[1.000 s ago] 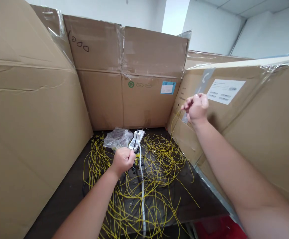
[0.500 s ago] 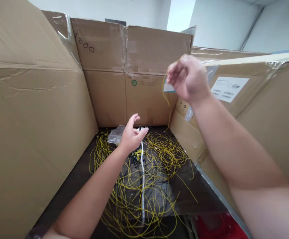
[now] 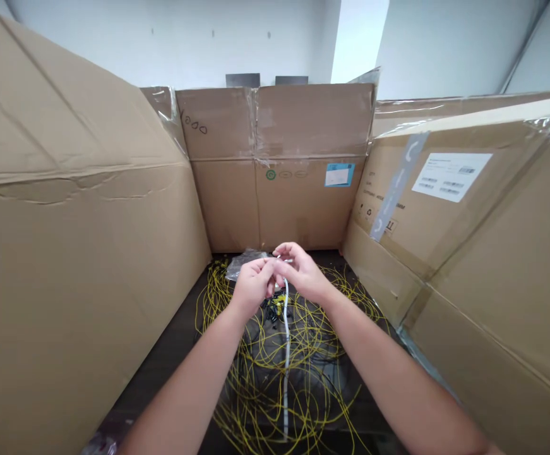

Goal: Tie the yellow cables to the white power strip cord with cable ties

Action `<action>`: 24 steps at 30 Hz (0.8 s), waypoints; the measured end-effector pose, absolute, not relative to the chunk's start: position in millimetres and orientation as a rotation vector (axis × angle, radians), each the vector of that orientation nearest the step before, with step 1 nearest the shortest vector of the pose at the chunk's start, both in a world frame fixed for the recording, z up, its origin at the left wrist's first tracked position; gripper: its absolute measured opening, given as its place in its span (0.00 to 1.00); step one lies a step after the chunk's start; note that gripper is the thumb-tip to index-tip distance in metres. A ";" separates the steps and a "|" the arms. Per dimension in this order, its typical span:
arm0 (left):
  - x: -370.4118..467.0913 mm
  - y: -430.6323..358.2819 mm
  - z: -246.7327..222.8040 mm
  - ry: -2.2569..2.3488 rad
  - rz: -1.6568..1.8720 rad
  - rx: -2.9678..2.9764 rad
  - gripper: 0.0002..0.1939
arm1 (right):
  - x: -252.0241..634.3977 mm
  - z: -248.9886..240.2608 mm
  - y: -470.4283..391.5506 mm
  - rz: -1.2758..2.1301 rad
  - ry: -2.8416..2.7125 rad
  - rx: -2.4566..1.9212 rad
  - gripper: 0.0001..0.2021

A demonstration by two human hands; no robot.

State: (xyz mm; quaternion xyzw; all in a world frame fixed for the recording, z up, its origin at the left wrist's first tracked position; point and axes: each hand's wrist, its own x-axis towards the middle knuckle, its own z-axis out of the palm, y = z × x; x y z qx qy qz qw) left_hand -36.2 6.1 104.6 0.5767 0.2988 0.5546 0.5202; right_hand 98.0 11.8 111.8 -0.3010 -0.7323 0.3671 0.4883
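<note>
My left hand [image 3: 252, 287] and my right hand [image 3: 307, 276] meet over the middle of the dark table, thumbs and fingertips pinched together. A small whitish bit shows between the right fingers, but its kind is hidden. Right below the hands, a white cable [image 3: 287, 341] runs down toward me across the table. Close under the left fingers sit small black and yellow pieces [image 3: 275, 308] in a heap. Thin yellow wires [image 3: 246, 366] lie in loose tangles around the cable on both sides.
Cardboard walls enclose the table [image 3: 170, 341]: a left panel [image 3: 80, 272], a back panel [image 3: 298, 215] and a right panel [image 3: 487, 253] with a white label [image 3: 452, 177]. A clear plastic bag [image 3: 242, 262] lies by the back wall.
My right hand has come down and left from high up, where it held a yellow wire. My left hand has closed from an open pose, and both hands now meet. The view has shifted.
</note>
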 end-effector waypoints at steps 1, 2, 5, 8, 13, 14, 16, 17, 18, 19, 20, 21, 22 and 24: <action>-41.7 4.5 107.3 0.700 1.369 1.300 0.15 | 98.6 103.8 10.2 0.933 -1.831 -0.679 0.19; -47.9 3.4 110.7 0.683 1.408 1.236 0.15 | 99.4 95.6 8.4 0.958 -1.904 -0.646 0.23; -70.8 4.2 121.3 0.662 1.530 1.141 0.15 | 106.1 76.6 3.4 0.869 -2.107 -0.782 0.14; -97.6 12.5 124.8 0.709 1.679 1.065 0.13 | 121.9 73.1 5.1 0.545 -2.067 -1.028 0.13; -134.8 34.9 108.7 0.910 1.953 0.849 0.10 | 157.5 84.6 26.0 0.317 -1.794 -1.246 0.13; -139.6 38.6 103.2 0.945 1.985 0.823 0.09 | 163.3 86.0 31.6 0.287 -1.752 -1.288 0.13; -146.5 43.3 91.2 1.011 2.035 0.784 0.08 | 172.3 87.0 43.6 0.221 -1.665 -1.367 0.12; -148.9 43.9 85.2 1.045 2.056 0.767 0.08 | 175.6 87.0 49.9 0.185 -1.620 -1.403 0.12; -150.6 43.3 79.3 1.078 2.070 0.751 0.08 | 178.2 87.0 56.4 0.151 -1.572 -1.436 0.11; -151.8 41.3 73.7 1.109 2.077 0.738 0.08 | 180.5 87.0 63.3 0.122 -1.524 -1.466 0.11; -152.6 38.0 68.6 1.136 2.079 0.727 0.09 | 182.5 87.3 70.6 0.097 -1.476 -1.494 0.11; -153.0 33.5 64.0 1.160 2.077 0.720 0.09 | 184.4 88.1 78.3 0.078 -1.430 -1.517 0.11; -153.2 28.1 60.0 1.181 2.075 0.716 0.09 | 186.3 89.4 86.2 0.062 -1.387 -1.537 0.12; -153.2 15.3 53.4 1.222 2.067 0.719 0.10 | 190.5 94.0 101.9 0.036 -1.315 -1.565 0.13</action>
